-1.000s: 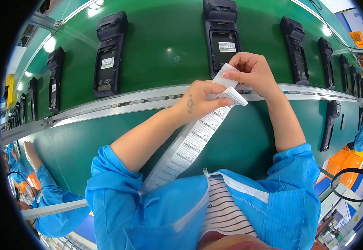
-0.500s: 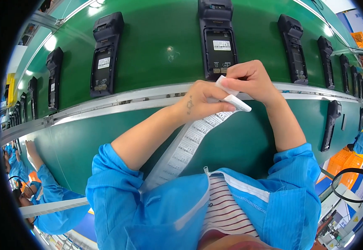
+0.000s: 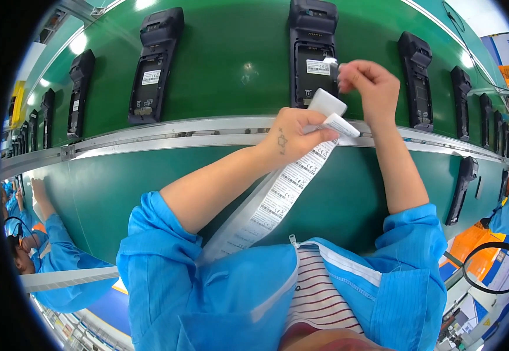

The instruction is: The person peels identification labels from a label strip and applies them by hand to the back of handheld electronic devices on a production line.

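My left hand (image 3: 295, 133) pinches a long strip of white printed labels (image 3: 289, 186), whose far end folds over at the fingers. The strip's tail hangs down toward my jacket. My right hand (image 3: 374, 90) is raised to the right of the strip and apart from it, its fingers drawn together and a little blurred. A small bright white patch shows by the fingertips; whether they hold it I cannot tell. Just beyond my hands lies a dark handheld terminal (image 3: 314, 35), its open back bay carrying a white label (image 3: 318, 67).
More terminals lie along the green belt, including a labelled one (image 3: 156, 64) left and one with no white label visible (image 3: 416, 79) right. A metal rail (image 3: 207, 130) separates belt from near table. Another terminal (image 3: 462, 190) lies near right. A co-worker's arm (image 3: 47, 205) reaches in at left.
My right hand has come away from the strip, up and to the right. My left hand keeps its pinch, and the strip's folded end stands farther out.
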Tool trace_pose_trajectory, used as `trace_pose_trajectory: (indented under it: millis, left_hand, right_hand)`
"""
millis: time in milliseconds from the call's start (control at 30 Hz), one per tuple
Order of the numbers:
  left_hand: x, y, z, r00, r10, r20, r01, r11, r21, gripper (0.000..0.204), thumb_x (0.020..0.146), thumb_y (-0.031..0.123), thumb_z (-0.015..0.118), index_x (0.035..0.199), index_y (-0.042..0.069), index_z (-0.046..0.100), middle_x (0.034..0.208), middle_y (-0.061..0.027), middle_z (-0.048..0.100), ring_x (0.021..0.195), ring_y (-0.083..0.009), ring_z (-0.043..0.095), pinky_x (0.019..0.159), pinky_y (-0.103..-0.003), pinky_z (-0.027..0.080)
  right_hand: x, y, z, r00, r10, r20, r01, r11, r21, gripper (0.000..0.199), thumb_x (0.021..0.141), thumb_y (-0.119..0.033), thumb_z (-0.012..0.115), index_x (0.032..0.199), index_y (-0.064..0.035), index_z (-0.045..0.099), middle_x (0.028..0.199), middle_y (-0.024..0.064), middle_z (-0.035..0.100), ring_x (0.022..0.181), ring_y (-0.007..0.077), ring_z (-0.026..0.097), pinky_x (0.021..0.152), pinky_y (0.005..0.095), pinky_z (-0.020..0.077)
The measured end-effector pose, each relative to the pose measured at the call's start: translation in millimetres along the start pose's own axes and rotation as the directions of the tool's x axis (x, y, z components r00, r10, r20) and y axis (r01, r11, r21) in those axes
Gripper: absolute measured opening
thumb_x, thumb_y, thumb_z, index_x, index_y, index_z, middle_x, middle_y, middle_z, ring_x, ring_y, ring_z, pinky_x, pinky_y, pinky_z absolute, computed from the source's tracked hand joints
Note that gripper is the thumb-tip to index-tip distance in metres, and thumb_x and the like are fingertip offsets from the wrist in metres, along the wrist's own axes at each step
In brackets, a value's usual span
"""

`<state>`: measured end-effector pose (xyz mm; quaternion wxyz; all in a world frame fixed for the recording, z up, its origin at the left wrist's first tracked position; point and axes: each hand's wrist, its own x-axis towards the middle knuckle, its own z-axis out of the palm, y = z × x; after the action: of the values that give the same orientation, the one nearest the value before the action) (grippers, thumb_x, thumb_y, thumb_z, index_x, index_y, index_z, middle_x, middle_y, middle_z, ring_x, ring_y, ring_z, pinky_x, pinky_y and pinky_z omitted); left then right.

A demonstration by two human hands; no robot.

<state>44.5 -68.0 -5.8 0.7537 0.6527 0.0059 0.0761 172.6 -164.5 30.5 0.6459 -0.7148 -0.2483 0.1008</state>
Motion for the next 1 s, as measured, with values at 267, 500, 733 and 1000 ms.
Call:
trace_pose_trajectory:
  millis: [267, 500, 733, 1000]
  left_hand:
    - [3.7, 1.6, 3.2, 0.987, 0.002, 0.161, -0.014, 0.998, 0.069, 0.017, 0.070, 0.010, 0.061, 0.085, 0.001, 0.061, 0.074, -0.0076, 0.061, 0.069, -0.0088, 0.053, 0.064, -0.022, 0.041]
    - [7.9, -1.3, 10.0, 0.978, 0.046, 0.203, -0.060, 0.996, 0.065, 0.018, 0.070, 0.011, 0.061, 0.085, 0.001, 0.061, 0.076, -0.0075, 0.061, 0.069, -0.0097, 0.053, 0.065, -0.023, 0.041]
    - [12.6, -2.5, 16.9, 0.976, 0.048, 0.210, -0.062, 0.996, 0.060, 0.019, 0.070, 0.012, 0.061, 0.085, 0.001, 0.061, 0.077, -0.0077, 0.061, 0.070, -0.0107, 0.054, 0.066, -0.024, 0.041]
    - [18.6, 0.8, 25.3, 0.981, -0.044, 0.189, 0.037, 0.999, 0.039, 0.019, 0.071, 0.011, 0.061, 0.087, 0.001, 0.061, 0.079, -0.0073, 0.061, 0.072, -0.0106, 0.054, 0.067, -0.024, 0.041]
  right_hand:
    - [43.7, 9.6, 5.2, 0.957, 0.145, 0.250, -0.067, 0.953, -0.295, 0.020, 0.067, -0.014, 0.065, 0.070, 0.0041, 0.059, 0.056, 0.0047, 0.055, 0.047, 0.0081, 0.052, 0.044, 0.0196, 0.0453]
    - [44.7, 10.8, 7.4, 0.963, 0.105, 0.248, -0.016, 0.941, -0.338, 0.019, 0.066, -0.013, 0.065, 0.069, 0.0046, 0.059, 0.054, 0.0051, 0.055, 0.047, 0.0080, 0.052, 0.043, 0.0198, 0.0458]
    - [46.5, 8.8, 7.5, 0.958, 0.123, 0.257, -0.025, 0.935, -0.354, 0.017, 0.067, -0.012, 0.065, 0.070, 0.0041, 0.059, 0.055, 0.0049, 0.055, 0.046, 0.0071, 0.051, 0.042, 0.0190, 0.0448]
    - [51.7, 0.2, 12.9, 0.943, 0.137, 0.304, 0.059, 0.828, -0.557, 0.015, 0.067, -0.010, 0.064, 0.069, 0.0031, 0.058, 0.055, 0.0057, 0.055, 0.045, 0.0080, 0.052, 0.041, 0.0185, 0.0447]
